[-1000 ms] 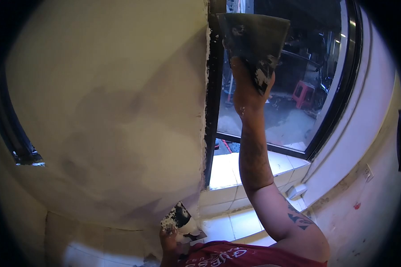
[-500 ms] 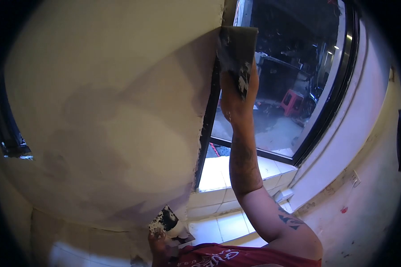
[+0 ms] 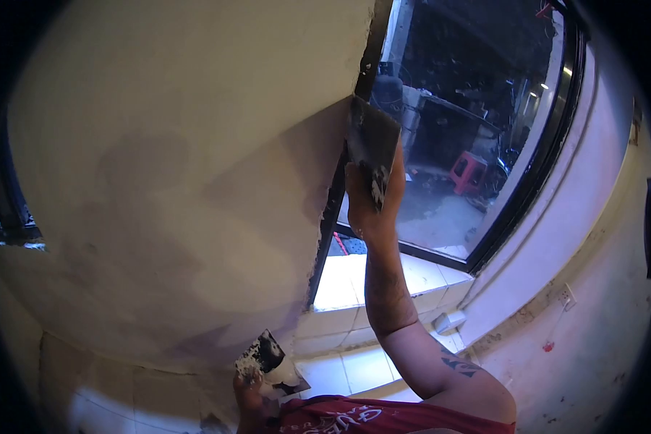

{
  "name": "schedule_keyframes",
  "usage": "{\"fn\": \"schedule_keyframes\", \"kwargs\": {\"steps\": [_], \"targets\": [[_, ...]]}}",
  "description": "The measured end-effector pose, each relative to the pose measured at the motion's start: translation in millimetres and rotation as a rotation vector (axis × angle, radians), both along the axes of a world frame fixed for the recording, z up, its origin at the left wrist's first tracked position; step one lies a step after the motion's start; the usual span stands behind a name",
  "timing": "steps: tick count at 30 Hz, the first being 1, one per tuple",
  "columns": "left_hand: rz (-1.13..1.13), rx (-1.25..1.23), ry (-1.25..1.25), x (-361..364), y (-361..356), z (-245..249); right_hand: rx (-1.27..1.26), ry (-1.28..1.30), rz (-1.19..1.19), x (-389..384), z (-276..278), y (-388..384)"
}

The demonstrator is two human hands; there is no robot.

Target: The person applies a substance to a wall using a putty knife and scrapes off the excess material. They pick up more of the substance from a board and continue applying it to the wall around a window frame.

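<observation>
My raised right hand (image 3: 369,213) is closed around a wide plastering trowel (image 3: 372,141) with a dark flat blade streaked with pale plaster. The blade's left edge is at the edge of the cream wall (image 3: 195,188), beside the black window frame (image 3: 328,217). Most of my right fingers are hidden behind the blade. Low at the bottom, my left hand (image 3: 249,396) grips a smaller putty knife (image 3: 270,356), its dark blade crusted with whitish plaster. Its handle is hidden by the hand.
A glass window (image 3: 441,210) fills the upper right, with a red stool (image 3: 468,172) visible beyond it. White tiles (image 3: 365,370) run along a ledge below. A wall socket (image 3: 567,296) is at the right. Another dark frame (image 3: 11,210) stands at the far left.
My right hand and the trowel have moved down along the wall edge beside the window, and the blade has tilted. My left hand still holds the putty knife low down.
</observation>
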State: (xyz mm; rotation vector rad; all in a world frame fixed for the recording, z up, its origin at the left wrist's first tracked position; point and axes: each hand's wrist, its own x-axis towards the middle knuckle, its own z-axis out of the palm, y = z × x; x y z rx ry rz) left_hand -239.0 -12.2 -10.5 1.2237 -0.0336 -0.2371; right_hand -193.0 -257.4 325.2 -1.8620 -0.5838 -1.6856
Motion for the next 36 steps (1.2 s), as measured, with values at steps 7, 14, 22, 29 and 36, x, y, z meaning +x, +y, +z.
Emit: {"fn": "schedule_keyframes", "kwargs": {"steps": [7,14,22,29,36], "targets": [[-0.207,0.983,-0.973,4,13,7,0.276,0.199,-0.075,-54,-81,-17],[-0.336,0.781,-0.886,0,-31,59,0.689,0.976,0.018,-163,-235,-23],[-0.639,0.06,0.34,6,-130,-20,0.422,1.304,-0.25,-233,-288,-13],[-0.713,0.097,0.225,23,-120,-35,0.414,1.49,-0.23,-203,-280,57],[-0.545,0.247,0.047,8,-122,-21,0.391,1.514,-0.242,-193,-292,61]]}}
